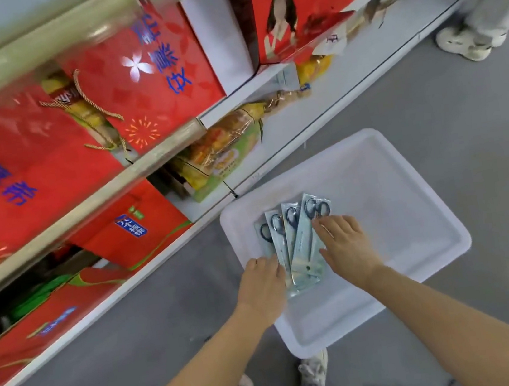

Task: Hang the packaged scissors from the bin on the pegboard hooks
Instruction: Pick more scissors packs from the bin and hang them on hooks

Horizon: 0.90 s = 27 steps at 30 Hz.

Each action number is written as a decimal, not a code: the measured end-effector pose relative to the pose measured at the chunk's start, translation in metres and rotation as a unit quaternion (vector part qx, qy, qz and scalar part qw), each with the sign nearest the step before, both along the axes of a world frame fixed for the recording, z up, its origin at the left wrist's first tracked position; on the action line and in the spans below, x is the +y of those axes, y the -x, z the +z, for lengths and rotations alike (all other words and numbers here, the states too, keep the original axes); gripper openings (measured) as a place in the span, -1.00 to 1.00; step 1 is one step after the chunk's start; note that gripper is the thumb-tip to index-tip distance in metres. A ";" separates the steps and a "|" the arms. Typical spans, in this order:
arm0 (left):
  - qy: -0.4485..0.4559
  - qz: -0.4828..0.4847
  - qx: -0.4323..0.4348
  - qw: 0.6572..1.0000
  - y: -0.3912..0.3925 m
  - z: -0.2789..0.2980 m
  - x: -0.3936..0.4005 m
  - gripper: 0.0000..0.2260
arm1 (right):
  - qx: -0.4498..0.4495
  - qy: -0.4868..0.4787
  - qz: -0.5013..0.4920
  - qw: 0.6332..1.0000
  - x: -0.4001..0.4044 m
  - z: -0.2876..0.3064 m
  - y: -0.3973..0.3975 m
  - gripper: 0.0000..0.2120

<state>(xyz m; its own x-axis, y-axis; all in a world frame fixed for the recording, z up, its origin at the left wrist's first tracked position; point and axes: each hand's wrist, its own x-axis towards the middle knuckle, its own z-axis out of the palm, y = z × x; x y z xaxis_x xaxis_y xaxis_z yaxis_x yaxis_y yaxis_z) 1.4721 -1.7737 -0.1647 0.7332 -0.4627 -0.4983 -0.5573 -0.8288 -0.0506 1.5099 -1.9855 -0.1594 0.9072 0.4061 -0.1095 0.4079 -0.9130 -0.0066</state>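
Several packaged scissors [299, 239], black-handled in pale blue card packs, are fanned out over the left end of a white plastic bin [405, 204] on the grey floor. My left hand [261, 285] grips the lower ends of the fan from the left. My right hand [345, 242] lies flat on the rightmost pack, fingers spread over its middle. No pegboard or hooks are in view.
Store shelving [267, 106] runs along the left and top, stacked with red gift boxes [139, 78] and snack packs [224, 151]. Another person's shoes [467, 41] stand at the upper right. My own feet [314, 371] are below the bin.
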 end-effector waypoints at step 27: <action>-0.067 -0.431 -0.080 0.896 -0.147 -0.063 -0.074 -0.64 | 0.008 0.006 0.298 0.955 -0.107 -0.019 -0.056 -0.64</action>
